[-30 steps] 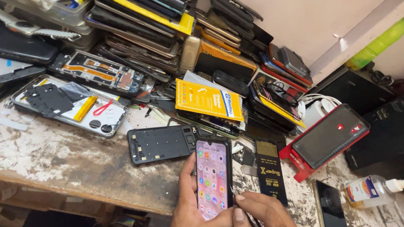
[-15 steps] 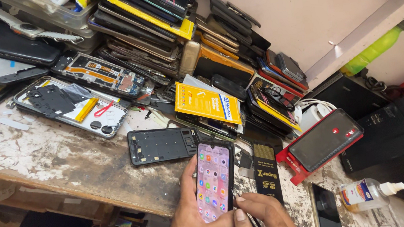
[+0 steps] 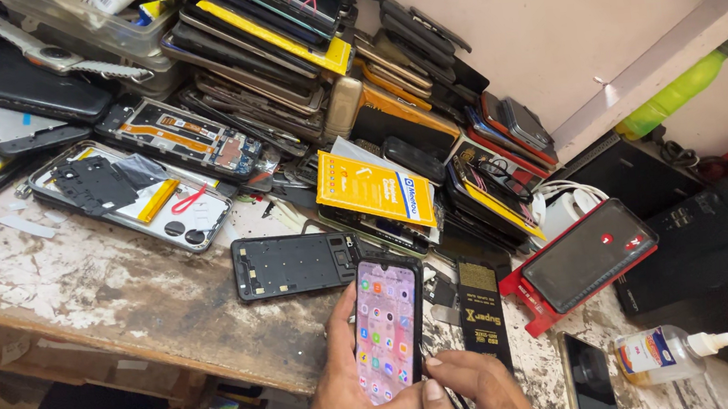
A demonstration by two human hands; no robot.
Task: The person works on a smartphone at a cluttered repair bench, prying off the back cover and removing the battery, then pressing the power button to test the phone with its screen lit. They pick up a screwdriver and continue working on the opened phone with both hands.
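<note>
A smartphone [image 3: 387, 319] with a lit screen full of app icons is held upright over the worn wooden bench [image 3: 102, 286]. My left hand [image 3: 348, 395] wraps its left side and bottom. My right hand [image 3: 483, 392] touches the phone's lower right edge, with thin dark tools under its fingers. A black phone middle frame [image 3: 294, 263] lies flat just left of the phone. A black and gold phone battery [image 3: 484, 314] lies just right of it.
Stacks of phones and screens [image 3: 294, 49] fill the back. An opened phone [image 3: 133, 197] lies at left, a yellow box [image 3: 376, 190] centre, a red-cased phone [image 3: 587, 255] on a stand right, a white bottle [image 3: 668, 351] and a dark phone [image 3: 591, 379] lower right.
The view has shifted slightly. Both hands and the lit phone keep the same hold and place on the bench.
</note>
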